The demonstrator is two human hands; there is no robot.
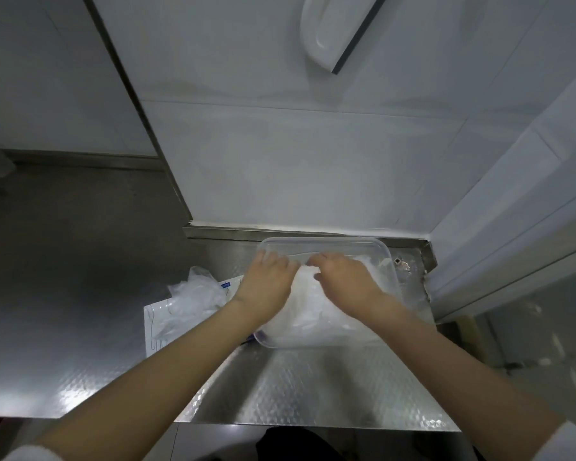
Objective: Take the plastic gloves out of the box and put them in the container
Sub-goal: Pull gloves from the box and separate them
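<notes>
Two hands, left hand (266, 284) and right hand (345, 281), atop gloves (313, 314) in container (391, 261); grip: can't tell. Steel counter (296, 387), tiled wall (280, 161).

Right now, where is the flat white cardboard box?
Head view: the white box lies on the steel counter, left of the clear plastic container, under crumpled gloves.

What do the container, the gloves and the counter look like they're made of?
Container: clear rigid plastic, glossy; the contents show through its walls. Gloves: thin, cloudy plastic film, by the crinkles. Counter: probably stainless steel, embossed and shiny; it reflects light in small squares.
</notes>
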